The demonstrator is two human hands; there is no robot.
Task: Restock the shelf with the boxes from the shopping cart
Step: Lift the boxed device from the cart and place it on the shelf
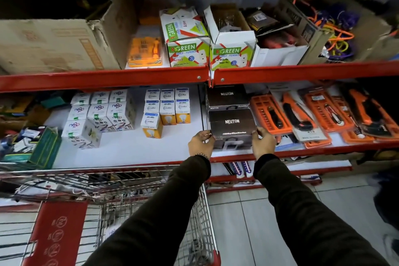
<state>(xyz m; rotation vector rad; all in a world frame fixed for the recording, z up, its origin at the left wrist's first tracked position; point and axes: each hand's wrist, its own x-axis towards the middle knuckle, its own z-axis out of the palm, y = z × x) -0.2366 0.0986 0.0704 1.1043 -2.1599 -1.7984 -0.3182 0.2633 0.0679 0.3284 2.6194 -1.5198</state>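
My middle shelf (129, 149) is white with a red front rail. At ten o'clock stand white bulb boxes (101, 112); toward twelve, orange-and-white bulb boxes (167, 110). At one o'clock two black Neuton boxes (232, 123) sit one behind the other. At two o'clock lie orange tool packs (323, 114), overlapping.

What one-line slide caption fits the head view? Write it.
Both hands, left hand and right hand, set a black Neuton box on the red middle shelf above the shopping cart.
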